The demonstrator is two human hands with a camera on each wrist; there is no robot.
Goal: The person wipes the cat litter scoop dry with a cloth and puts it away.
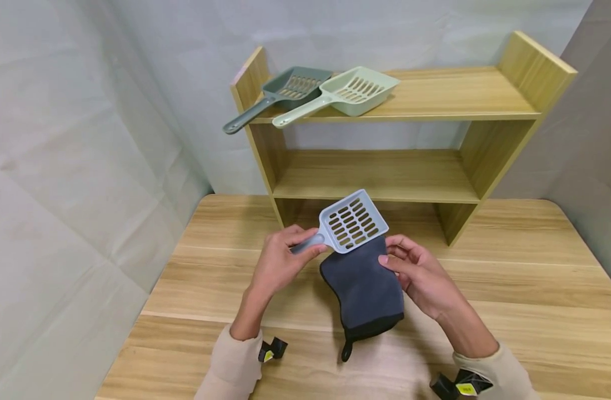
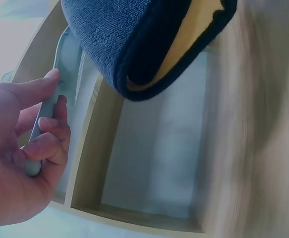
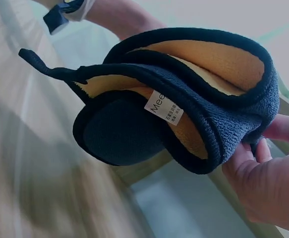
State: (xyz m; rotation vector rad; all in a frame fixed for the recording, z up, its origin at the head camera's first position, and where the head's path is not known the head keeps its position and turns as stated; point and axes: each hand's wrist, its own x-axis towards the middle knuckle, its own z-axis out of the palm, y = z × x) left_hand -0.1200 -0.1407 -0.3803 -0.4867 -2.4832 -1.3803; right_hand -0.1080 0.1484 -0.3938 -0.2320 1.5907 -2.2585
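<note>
My left hand (image 1: 279,258) grips the handle of a light blue-grey slotted litter scoop (image 1: 352,222), its thumb on top and fingers curled beneath. The left wrist view shows the handle (image 2: 45,114) inside the curled fingers. A dark blue microfibre cloth (image 1: 365,283) hangs at the scoop's lower edge, held up by my right hand (image 1: 422,272), whose thumb and fingers pinch it. In the right wrist view the folded cloth (image 3: 243,119) has black edging, an orange side, a white label (image 3: 164,106) and a hanging loop (image 3: 40,64).
A wooden shelf unit (image 1: 375,191) stands at the back of the wooden table (image 1: 210,278). On its top board, at the left, lie a dark green-grey scoop (image 1: 295,89) and a pale green scoop (image 1: 357,91), their handles jutting over the front edge.
</note>
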